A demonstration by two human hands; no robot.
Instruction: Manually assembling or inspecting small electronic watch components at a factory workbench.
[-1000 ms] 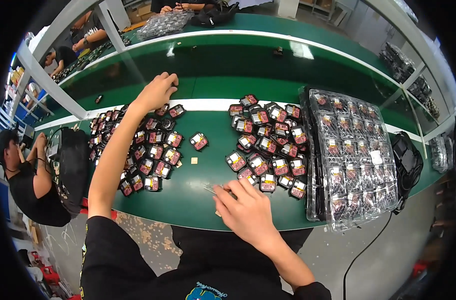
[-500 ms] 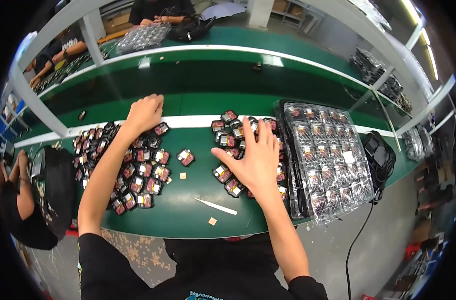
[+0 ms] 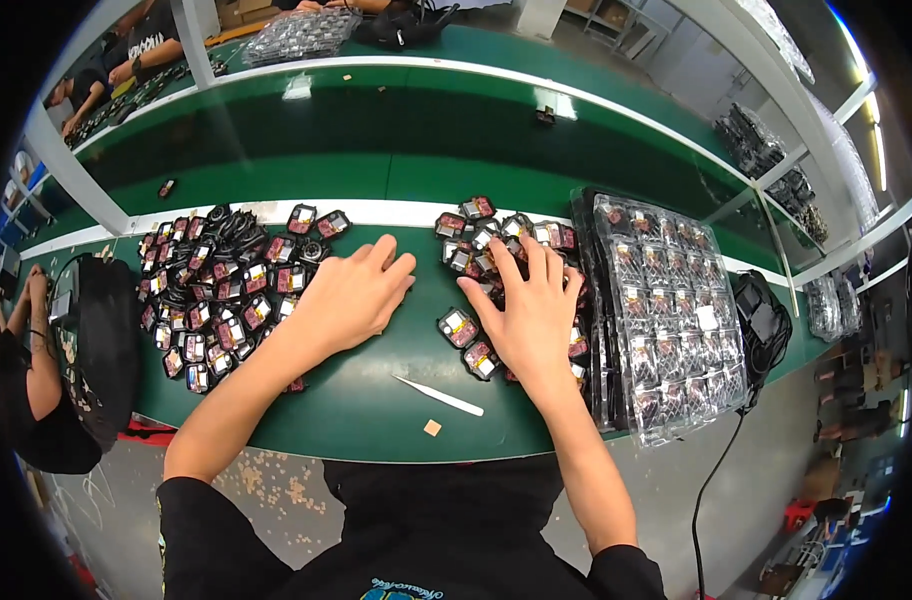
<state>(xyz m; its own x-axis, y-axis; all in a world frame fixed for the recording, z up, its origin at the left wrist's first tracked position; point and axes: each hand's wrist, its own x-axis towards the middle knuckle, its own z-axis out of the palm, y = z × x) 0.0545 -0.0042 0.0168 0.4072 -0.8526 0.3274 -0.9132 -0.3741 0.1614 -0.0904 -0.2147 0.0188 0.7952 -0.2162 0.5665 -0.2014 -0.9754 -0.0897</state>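
Observation:
My left hand is palm down on the green table, right of a large heap of small black electronic units with pink, white and yellow faces. Its fingers are curled, and whatever lies under them is hidden. My right hand reaches over a smaller group of the same units, fingers spread and touching or just above them. Some of that group is covered by the hand. Between my forearms are white pointed tweezers and a small tan square piece.
Stacked clear plastic trays with units in their pockets stand to the right. Beside them sits a black device with a cable. A white ledge runs behind the units. Co-workers sit at the far bench and at the left, near a black bag.
My left hand has come down and right from the heap's far edge, over where a lone unit lay. The right hand stays over its group, fingers spread. The view has shifted slightly.

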